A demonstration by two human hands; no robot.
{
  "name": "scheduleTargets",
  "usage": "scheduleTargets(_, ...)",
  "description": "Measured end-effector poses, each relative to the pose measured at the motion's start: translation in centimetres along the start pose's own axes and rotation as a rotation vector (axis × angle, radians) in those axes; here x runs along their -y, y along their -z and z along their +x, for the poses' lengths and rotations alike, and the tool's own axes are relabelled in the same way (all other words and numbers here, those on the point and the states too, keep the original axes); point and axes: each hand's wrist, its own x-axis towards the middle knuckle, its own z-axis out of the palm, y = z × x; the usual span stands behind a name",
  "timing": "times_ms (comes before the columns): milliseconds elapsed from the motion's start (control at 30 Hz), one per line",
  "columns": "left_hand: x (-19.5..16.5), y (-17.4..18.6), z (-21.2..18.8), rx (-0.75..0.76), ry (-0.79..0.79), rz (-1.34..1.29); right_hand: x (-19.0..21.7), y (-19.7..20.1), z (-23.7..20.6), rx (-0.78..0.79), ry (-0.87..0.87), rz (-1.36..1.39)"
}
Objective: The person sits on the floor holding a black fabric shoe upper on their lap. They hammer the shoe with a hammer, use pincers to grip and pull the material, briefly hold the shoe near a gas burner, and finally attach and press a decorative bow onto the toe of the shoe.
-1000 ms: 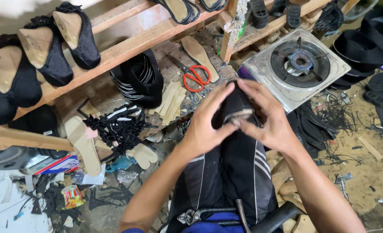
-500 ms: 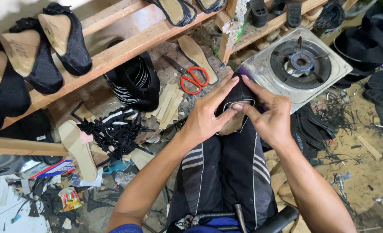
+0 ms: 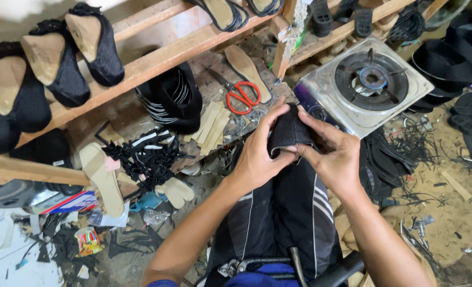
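Black textured shoe upper [image 3: 288, 133] sits pinched between both hands above the person's knees; the left hand [image 3: 257, 154] grips its left side, fingers curled over the top; the right hand [image 3: 334, 157] clamps its right edge; red-handled scissors [image 3: 241, 95] lie on the wooden bench's [image 3: 156, 58] lower board, the gas stove [image 3: 371, 82] just right.

Wooden shelf [image 3: 156, 58]; scissors [image 3: 241, 95], insoles [image 3: 212, 125]
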Motion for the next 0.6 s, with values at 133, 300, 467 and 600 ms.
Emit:
scheduleTargets(133, -0.5, 0.2, -2.3, 0.018, -0.018, 0.024, -0.6, 0.9, -2.8, 0.049, 0.045, -0.017)
scheduleTargets(300, -1.0, -0.7, -5.7, 0.001, -0.177, 0.079, -2.1, 1.6, -7.6, 0.060, 0.162, -0.069)
scheduleTargets(467, -1.5, -1.4, -7.5, 0.027, -0.156, -0.067, -3.1, 0.7, -11.2, -0.014, 0.184, -0.030)
scheduleTargets(600, -2.1, -0.5, -6.6, 0.134, -0.150, 0.152, -2.6, 0.8, -10.4, -0.024, 0.194, -0.128)
